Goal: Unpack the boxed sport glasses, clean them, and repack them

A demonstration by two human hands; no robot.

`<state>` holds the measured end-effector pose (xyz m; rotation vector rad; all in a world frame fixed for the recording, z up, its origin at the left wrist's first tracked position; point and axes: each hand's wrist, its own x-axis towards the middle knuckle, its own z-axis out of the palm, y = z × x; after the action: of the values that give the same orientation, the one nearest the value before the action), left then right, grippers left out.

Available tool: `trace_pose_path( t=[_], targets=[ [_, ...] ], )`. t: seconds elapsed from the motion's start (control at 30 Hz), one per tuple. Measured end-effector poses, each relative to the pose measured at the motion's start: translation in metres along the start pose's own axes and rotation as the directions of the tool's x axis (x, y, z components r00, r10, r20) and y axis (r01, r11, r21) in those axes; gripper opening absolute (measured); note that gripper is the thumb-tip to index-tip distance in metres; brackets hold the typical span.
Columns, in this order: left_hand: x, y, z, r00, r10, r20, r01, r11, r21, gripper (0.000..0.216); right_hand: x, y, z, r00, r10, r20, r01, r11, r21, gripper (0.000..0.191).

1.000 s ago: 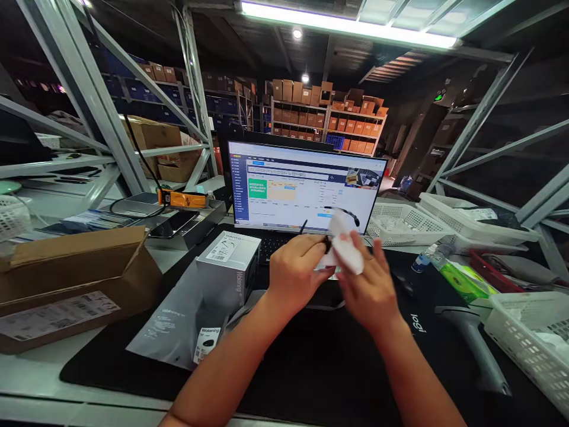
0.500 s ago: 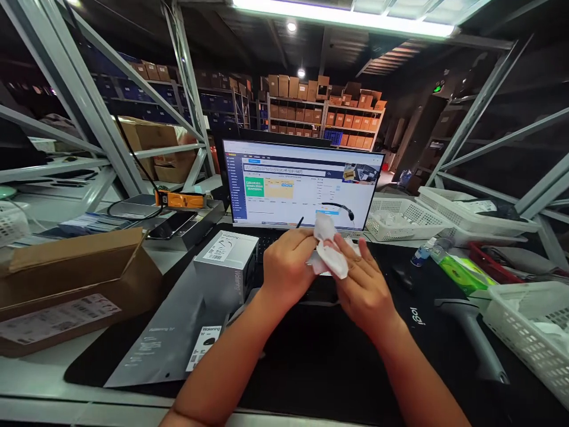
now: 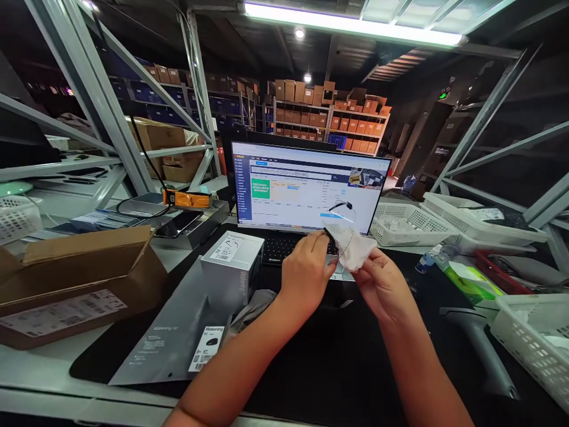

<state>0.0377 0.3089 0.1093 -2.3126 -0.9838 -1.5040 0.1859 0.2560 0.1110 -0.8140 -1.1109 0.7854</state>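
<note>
In front of the monitor, my left hand (image 3: 306,270) has its fingers closed around one end of a thin black headset (image 3: 341,207). The headset's curved band stands up against the bright screen. A crumpled white wipe (image 3: 354,249) is pinched in my right hand (image 3: 384,281) and lies against the headset, covering its middle. Left of my hands stands a grey Wakening box (image 3: 233,261) with a product label on top. A grey Wakening pouch (image 3: 164,332) lies flat on the mat, partly behind my left forearm.
An open cardboard box (image 3: 75,290) sits at the left. The monitor (image 3: 284,196) and keyboard (image 3: 275,252) are ahead. A grey scanner (image 3: 480,344), a spray bottle (image 3: 427,260), a green wipes pack (image 3: 471,283) and white baskets (image 3: 528,338) occupy the right side.
My hands have moved apart. The wipe has shifted right, held by my right fingertips, and the left hand's grip on the headset's black end now shows.
</note>
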Motion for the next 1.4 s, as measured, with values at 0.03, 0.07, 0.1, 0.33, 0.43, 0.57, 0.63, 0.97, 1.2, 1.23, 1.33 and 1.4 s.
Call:
trace_pose_path(
  t=[0.03, 0.07, 0.1, 0.33, 0.43, 0.57, 0.63, 0.97, 1.2, 1.23, 1.33, 1.4],
  targets=[
    [-0.002, 0.002, 0.000, 1.000, -0.001, 0.031, 0.001, 1.000, 0.002, 0.047, -0.002, 0.000, 0.003, 0.999, -0.008, 0.035, 0.008, 1.000, -0.015, 0.045],
    [-0.003, 0.004, 0.001, 0.999, -0.007, 0.053, 0.007, 1.000, 0.002, 0.049, -0.004, -0.001, 0.004, 0.998, -0.009, 0.054, 0.011, 0.999, -0.039, 0.045],
    [-0.005, 0.005, 0.001, 0.998, -0.011, 0.069, 0.011, 1.000, -0.001, 0.050, -0.005, -0.001, 0.005, 0.999, -0.004, 0.051, 0.008, 0.997, -0.082, 0.044],
    [-0.009, 0.011, -0.001, 0.998, 0.054, 0.035, -0.051, 0.996, -0.075, 0.030, -0.015, 0.002, 0.019, 0.972, -0.185, -0.143, 0.066, 0.805, -0.589, 0.016],
    [-0.009, 0.012, 0.002, 0.998, 0.027, 0.052, -0.022, 0.995, -0.100, 0.030, -0.013, 0.003, 0.023, 0.973, -0.188, -0.132, 0.072, 0.795, -0.602, 0.015],
    [-0.008, 0.014, 0.003, 0.991, -0.002, 0.137, 0.019, 0.992, -0.123, 0.042, -0.008, 0.001, 0.014, 0.985, -0.028, -0.172, -0.058, 0.877, -0.477, 0.015],
    [-0.008, 0.016, 0.001, 0.985, 0.007, 0.172, 0.016, 0.991, -0.131, 0.049, -0.005, -0.002, 0.004, 0.978, 0.018, -0.206, -0.098, 0.918, -0.384, 0.019],
    [-0.011, 0.025, -0.005, 0.952, 0.205, 0.227, -0.154, 0.963, -0.221, 0.042, 0.015, -0.019, -0.029, 0.923, -0.012, -0.384, 0.006, 1.000, -0.016, 0.034],
    [-0.006, 0.012, -0.006, 0.979, 0.002, 0.204, 0.036, 0.983, -0.182, 0.054, -0.014, -0.004, 0.019, 0.968, -0.183, -0.174, 0.048, 0.808, -0.587, 0.015],
    [-0.005, 0.011, -0.006, 0.979, -0.012, 0.204, 0.055, 0.978, -0.203, 0.054, -0.014, -0.005, 0.019, 0.972, -0.188, -0.141, 0.069, 0.801, -0.594, 0.014],
    [-0.005, 0.011, -0.005, 0.962, 0.020, 0.274, 0.080, 0.935, -0.347, 0.071, -0.007, -0.014, 0.004, 0.992, -0.082, -0.101, 0.019, 0.860, -0.510, 0.017],
    [-0.005, 0.011, -0.007, 0.934, 0.085, 0.348, 0.064, 0.916, -0.395, 0.095, -0.002, -0.023, -0.014, 0.993, -0.042, -0.114, -0.017, 0.882, -0.470, 0.022]
  ],
)
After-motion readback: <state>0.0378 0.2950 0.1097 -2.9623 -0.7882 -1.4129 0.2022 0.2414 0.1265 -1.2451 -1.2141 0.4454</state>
